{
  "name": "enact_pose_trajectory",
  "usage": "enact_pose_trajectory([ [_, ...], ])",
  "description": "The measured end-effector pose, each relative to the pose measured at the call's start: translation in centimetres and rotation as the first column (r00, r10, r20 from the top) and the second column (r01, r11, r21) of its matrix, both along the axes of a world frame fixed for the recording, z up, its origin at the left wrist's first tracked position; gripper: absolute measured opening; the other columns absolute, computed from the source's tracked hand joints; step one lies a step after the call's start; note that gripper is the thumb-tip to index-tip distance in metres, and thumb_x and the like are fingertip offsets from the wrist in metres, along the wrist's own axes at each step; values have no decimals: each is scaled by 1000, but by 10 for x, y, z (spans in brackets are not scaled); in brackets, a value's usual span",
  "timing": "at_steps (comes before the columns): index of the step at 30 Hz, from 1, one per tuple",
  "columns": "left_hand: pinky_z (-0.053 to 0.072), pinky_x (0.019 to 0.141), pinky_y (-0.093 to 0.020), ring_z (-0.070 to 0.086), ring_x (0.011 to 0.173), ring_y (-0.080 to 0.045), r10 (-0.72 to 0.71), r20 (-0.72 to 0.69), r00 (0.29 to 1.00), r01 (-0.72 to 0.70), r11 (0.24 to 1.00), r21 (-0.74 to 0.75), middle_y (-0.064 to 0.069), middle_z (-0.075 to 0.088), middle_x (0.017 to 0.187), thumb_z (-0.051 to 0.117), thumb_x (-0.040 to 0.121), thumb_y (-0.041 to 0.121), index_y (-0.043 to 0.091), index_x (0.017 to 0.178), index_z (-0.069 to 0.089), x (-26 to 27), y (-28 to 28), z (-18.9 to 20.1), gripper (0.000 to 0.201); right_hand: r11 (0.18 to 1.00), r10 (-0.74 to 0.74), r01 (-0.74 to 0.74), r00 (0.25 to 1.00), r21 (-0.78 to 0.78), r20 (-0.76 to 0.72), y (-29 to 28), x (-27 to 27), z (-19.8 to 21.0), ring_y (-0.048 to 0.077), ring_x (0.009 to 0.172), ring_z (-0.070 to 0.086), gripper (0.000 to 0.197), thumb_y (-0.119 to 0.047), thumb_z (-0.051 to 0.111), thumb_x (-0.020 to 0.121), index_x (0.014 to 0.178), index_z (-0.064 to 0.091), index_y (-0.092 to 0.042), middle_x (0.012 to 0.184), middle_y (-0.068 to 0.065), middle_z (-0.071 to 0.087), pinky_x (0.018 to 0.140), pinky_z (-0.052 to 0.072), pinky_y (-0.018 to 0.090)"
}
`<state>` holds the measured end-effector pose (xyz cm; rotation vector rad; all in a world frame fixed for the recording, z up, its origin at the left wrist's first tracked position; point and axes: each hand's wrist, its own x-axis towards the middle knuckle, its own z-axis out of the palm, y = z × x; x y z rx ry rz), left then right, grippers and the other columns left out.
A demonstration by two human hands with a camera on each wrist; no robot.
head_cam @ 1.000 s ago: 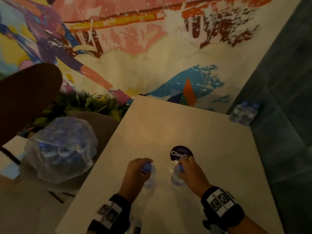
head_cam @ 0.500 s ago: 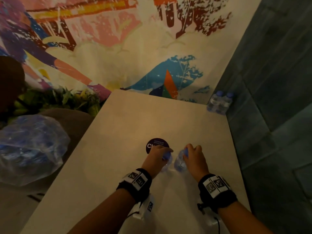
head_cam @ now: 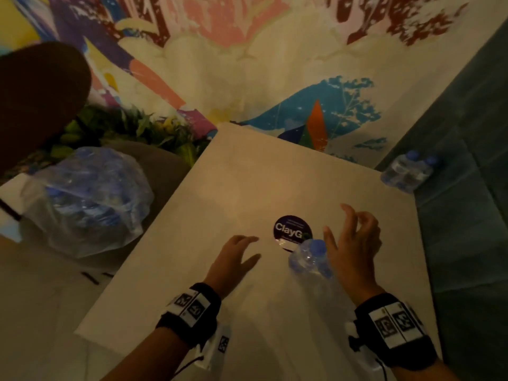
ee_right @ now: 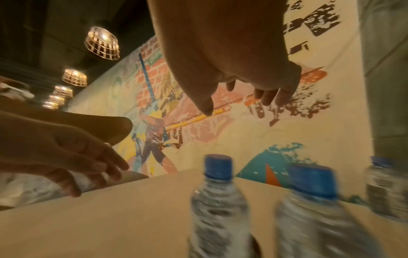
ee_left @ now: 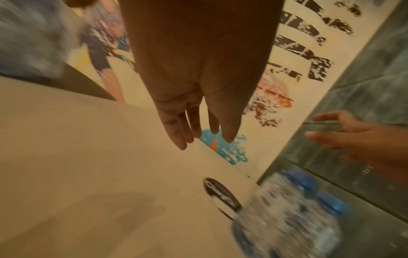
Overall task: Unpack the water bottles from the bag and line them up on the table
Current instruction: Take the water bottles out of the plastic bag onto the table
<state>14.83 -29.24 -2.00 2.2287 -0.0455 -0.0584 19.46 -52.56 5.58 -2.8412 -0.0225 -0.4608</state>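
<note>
Fingers of the left hand (head_cam: 233,259) lie nearly straight and slightly spread, holding nothing, above the pale surface (head_cam: 247,188); in the left wrist view the same fingers (ee_left: 176,129) point forward over the surface edge. Fingers of the right hand (head_cam: 354,243) are loosely curled and apart, the thumb spread toward the left, and grip nothing; the right wrist view shows these fingers (ee_right: 267,97) hanging free above the bottles.

Two water bottles (head_cam: 310,259) with blue caps stand upright side by side between the hands, just beside the right hand and apart from the left; the head view blurs them into one clear mass, while the right wrist view separates them as a left bottle (ee_right: 218,200) and a right bottle (ee_right: 315,214). A round dark sticker (head_cam: 292,229) reading "ClayG" lies on the surface just beyond them, partly covered by the bottles. A further pair of bottles (head_cam: 409,171) stands at the far right corner of the surface, against the grey-green wall (head_cam: 467,160). The clear plastic bag (head_cam: 88,199), with blue-capped bottles inside, rests off the surface to the left, on a brown seat (head_cam: 159,166). A painted mural (head_cam: 247,64) covers the wall beyond.
</note>
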Motion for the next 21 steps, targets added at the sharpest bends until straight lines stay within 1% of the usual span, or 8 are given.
enact_pose_trajectory([
  [4, 54, 80, -28, 58, 96, -17, 209, 15, 978, -208, 977, -47, -4, 55, 117, 60, 88, 23, 21, 121, 56, -29, 93, -2, 33, 983, 155, -152, 988, 100, -19, 69, 0, 7, 34, 105, 42, 53, -28, 64, 84, 130, 40, -19, 125, 20, 39, 86, 42, 48],
  [7, 54, 79, -38, 64, 91, -25, 402, 24, 915, -401, 915, -41, -12, 64, 110, 60, 88, 20, 15, 111, 63, -46, 165, -1, 24, 949, 304, -296, 950, 113, -65, 140, 0, 1, 34, 104, 45, 56, -27, 66, 81, 130, 39, -20, 125, 21, 42, 84, 44, 46],
  [10, 53, 81, -46, 64, 95, -35, 501, 9, 866, -500, 866, -22, -22, 67, 105, 55, 88, 27, 5, 105, 64, -57, 232, 5, 30, 881, 473, -457, 865, 124, -171, 215, -5, -10, 32, 110, 43, 57, -31, 62, 83, 131, 33, -25, 129, 18, 39, 86, 44, 47],
  [11, 52, 82, -47, 63, 96, -37, 548, 22, 836, -548, 837, -13, -23, 66, 105, 55, 89, 24, 3, 104, 64, -60, 251, 7, 27, 851, 524, -510, 827, 121, -203, 239, -8, -14, 31, 113, 42, 55, -34, 59, 84, 132, 33, -26, 131, 16, 38, 88, 43, 47],
  [13, 53, 81, -50, 62, 94, -36, 615, 116, 780, -622, 782, 36, -21, 64, 104, 53, 91, 19, 5, 103, 63, -63, 286, 11, 21, 764, 641, -635, 729, 112, -241, 284, -12, -19, 31, 115, 42, 52, -37, 54, 86, 132, 34, -24, 133, 14, 38, 91, 41, 47],
  [16, 52, 84, -50, 59, 98, -36, 624, 220, 749, -655, 748, 109, -20, 60, 110, 52, 92, 17, 7, 112, 60, -58, 319, 17, 23, 586, 800, -783, 518, 210, -303, 347, -18, -25, 33, 116, 44, 49, -30, 55, 87, 132, 40, -17, 131, 15, 42, 95, 42, 46],
  [19, 47, 91, -49, 55, 108, -37, 585, 204, 785, -618, 764, 185, -21, 56, 123, 48, 93, 19, 6, 122, 54, -40, 340, 17, 32, 411, 894, -867, 323, 282, -311, 398, -26, -38, 39, 114, 47, 47, -18, 56, 87, 129, 43, -2, 128, 22, 48, 96, 43, 48],
  [21, 45, 95, -50, 53, 112, -39, 515, 188, 836, -548, 797, 254, -22, 55, 126, 47, 90, 20, 6, 124, 52, -28, 346, 18, 37, 371, 902, -880, 266, 297, -340, 422, -26, -47, 40, 120, 44, 52, -11, 55, 87, 134, 37, 3, 133, 26, 44, 103, 39, 47],
])
